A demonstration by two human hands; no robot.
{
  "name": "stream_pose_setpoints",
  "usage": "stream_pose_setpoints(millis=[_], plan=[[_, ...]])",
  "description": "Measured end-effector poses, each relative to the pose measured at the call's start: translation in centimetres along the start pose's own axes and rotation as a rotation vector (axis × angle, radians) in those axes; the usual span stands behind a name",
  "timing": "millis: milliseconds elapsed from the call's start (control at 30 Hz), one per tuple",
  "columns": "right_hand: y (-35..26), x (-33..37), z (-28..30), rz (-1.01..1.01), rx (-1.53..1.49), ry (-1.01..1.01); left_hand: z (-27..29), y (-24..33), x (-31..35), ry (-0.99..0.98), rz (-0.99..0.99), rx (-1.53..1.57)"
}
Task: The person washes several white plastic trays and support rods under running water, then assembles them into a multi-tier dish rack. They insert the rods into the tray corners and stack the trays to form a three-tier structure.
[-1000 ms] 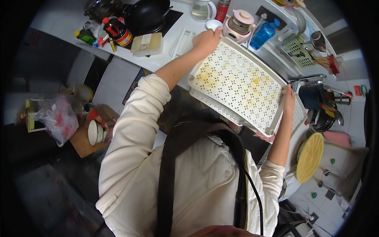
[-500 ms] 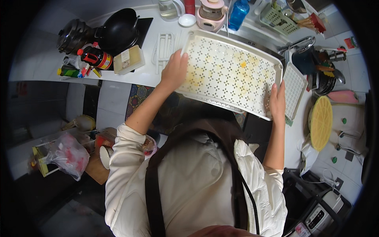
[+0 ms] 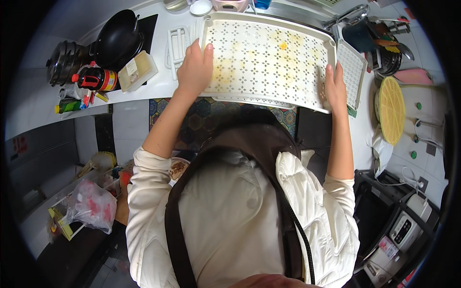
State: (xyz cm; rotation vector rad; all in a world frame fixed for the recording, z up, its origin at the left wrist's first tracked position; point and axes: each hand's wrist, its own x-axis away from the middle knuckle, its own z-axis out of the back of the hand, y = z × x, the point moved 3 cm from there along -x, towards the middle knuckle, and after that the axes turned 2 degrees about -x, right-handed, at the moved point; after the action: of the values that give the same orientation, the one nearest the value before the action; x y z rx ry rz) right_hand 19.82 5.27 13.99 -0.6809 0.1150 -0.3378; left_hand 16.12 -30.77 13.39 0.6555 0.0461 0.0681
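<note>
A large white rectangular tray (image 3: pixel 269 62) with a perforated flower pattern and yellowish stains is held up before me over the counter's front edge. At its left end, my left hand (image 3: pixel 195 67) is closed around the rim, thumb toward the upper face. My right hand (image 3: pixel 335 89) grips the opposite short side, its fingers along the outer wall. The undersides of both grips are hidden. Another white perforated panel (image 3: pixel 352 72) stands just beyond my right hand. Below the tray's near edge, a further pale rim (image 3: pixel 254 102) shows.
On the left counter are a black wok (image 3: pixel 115 41), a dark glass-lidded pot (image 3: pixel 67 62), a red-capped sauce bottle (image 3: pixel 96 79) and a clear food box (image 3: pixel 138 71). A white rack (image 3: pixel 177 50) lies beside my left hand. A faucet (image 3: pixel 345 17) and a yellow round basket (image 3: pixel 390 110) are at right.
The view has shifted, so the counter items appear farther left and higher. The tray stays in both hands and looks more level, its right end raised.
</note>
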Motion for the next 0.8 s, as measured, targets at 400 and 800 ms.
stream_pose_setpoints(millis=[400, 800], plan=[[18.5, -4.7, 5.2, -0.499, -0.928, 0.114, -0.6, -3.4, -0.8, -0.194, 0.063, 0.587], [38.7, -7.3, -4.2, -1.053, -1.059, 0.342, 3.0, -7.6, 7.9, 0.621, 0.399, 0.7]])
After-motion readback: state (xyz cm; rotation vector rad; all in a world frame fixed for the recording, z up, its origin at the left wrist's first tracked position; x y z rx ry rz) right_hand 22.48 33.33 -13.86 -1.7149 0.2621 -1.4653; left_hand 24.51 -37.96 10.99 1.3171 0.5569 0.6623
